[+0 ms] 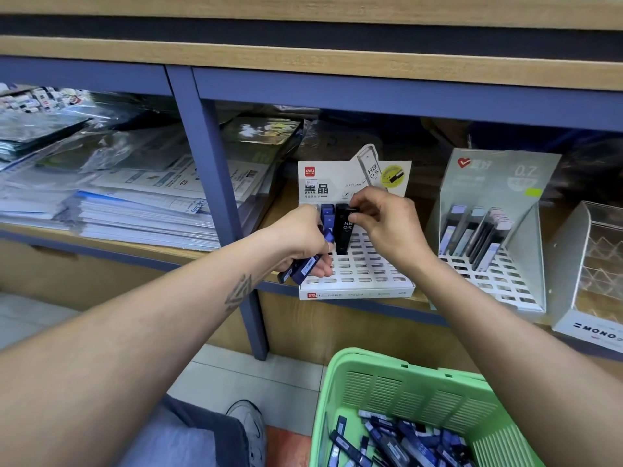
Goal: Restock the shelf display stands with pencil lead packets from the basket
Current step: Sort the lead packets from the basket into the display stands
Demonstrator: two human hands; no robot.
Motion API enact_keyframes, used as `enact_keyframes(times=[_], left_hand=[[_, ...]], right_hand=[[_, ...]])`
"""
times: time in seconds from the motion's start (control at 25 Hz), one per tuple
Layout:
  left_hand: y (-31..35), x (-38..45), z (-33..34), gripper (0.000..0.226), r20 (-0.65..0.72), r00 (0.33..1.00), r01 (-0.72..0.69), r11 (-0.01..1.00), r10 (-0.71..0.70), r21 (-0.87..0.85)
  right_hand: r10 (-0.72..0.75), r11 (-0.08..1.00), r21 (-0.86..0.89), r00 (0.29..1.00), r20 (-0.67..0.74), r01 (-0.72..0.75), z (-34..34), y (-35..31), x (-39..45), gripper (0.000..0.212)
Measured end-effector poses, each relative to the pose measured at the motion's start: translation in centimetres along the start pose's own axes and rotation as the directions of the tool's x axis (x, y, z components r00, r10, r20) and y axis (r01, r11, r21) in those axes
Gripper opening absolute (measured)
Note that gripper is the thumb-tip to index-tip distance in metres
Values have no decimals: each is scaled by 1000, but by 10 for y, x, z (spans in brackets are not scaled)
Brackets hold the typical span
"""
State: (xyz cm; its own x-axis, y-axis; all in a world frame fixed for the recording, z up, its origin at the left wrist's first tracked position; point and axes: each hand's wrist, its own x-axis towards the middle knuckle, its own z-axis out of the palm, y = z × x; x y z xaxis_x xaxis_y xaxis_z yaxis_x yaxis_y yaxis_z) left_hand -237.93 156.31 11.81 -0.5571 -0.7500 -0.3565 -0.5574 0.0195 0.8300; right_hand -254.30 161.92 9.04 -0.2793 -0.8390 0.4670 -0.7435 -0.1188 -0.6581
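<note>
Below my arms, the green basket (401, 392) is holding loose packets. I am pinching a black lead packet (343, 230) by its top with my right hand (387, 224), standing it in the white display stand (357, 291). My left hand (303, 241) is gripping several blue packets (303, 267).

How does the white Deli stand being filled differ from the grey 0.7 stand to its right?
The white Deli stand has a white backboard printed HB 0.5; the grey 0.7 stand has a grey backboard printed 0.7. The Deli stand holds a few packets at its back left, and the right hand pinches a black packet there; the grey stand's packets are untouched. The grey stand has tall side walls, while the Deli stand has none. Both have mostly empty slotted grids.
</note>
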Motion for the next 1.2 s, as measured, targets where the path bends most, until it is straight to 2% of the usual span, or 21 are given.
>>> enact_keyframes(times=[0.4, 0.52, 0.72, 0.76, 0.84, 0.92, 0.96, 1.08, 1.2], left_hand=[[-6, 1, -5, 13, 32, 999, 23, 996, -20, -90], [-6, 0, -4, 12, 60, 998, 19, 995, -13, -101], [-6, -3, -1, 8, 93, 994, -53, 990, 65, -127], [-6, -3, 0, 8, 95, 992, -67, 987, 81, -145], [-4, -3, 1, 6, 89, 988, -111, 983, 125, -147], [1, -4, 3, 4, 71, 982, -167, 980, 175, -109], [3, -5, 4, 3, 65, 979, -186, 978, 193, -97], [2, -5, 6, 9, 82, 975, -197, 974, 207, -115], [-6, -4, 3, 14, 80, 981, -160, 971, 176, -179]], right_hand=[[-47, 999, -1, 999, 10, 47, -2, 6, -1, 10], [-146, 985, -89, 989, 32, 149, 3, 12, -5, 8], [-93, 970, -223, 996, 12, 93, 0, 10, -11, 16], [-51, 978, -205, 999, -8, 48, -2, 6, -14, 14], [126, 992, -3, 992, 13, -126, -4, -5, -19, 13], [292, 918, 223, 940, 176, -327, -4, -13, -23, 27], [331, 870, 296, 911, 244, -395, -3, -15, -24, 29], [365, 760, 451, 881, 300, -468, -3, -15, -21, 22], [382, 737, 466, 870, 311, -490, -4, -11, -16, 13]])
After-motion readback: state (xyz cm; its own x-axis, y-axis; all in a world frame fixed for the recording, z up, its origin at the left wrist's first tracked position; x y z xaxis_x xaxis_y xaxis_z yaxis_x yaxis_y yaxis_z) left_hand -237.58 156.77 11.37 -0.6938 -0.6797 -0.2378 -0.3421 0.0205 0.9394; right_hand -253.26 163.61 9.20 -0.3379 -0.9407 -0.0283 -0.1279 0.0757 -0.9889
